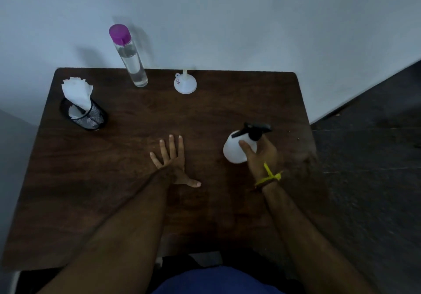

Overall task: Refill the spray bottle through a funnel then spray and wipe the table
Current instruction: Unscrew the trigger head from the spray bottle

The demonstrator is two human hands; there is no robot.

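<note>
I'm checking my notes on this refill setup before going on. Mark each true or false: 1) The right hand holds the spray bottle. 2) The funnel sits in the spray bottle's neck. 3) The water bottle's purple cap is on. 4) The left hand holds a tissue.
1) True: the right hand grips the white spray bottle.
2) False: the funnel stands upside down on the table, apart from it.
3) True: the water bottle is capped.
4) False: the left hand lies flat and empty; the tissues are in the mesh cup.
</note>
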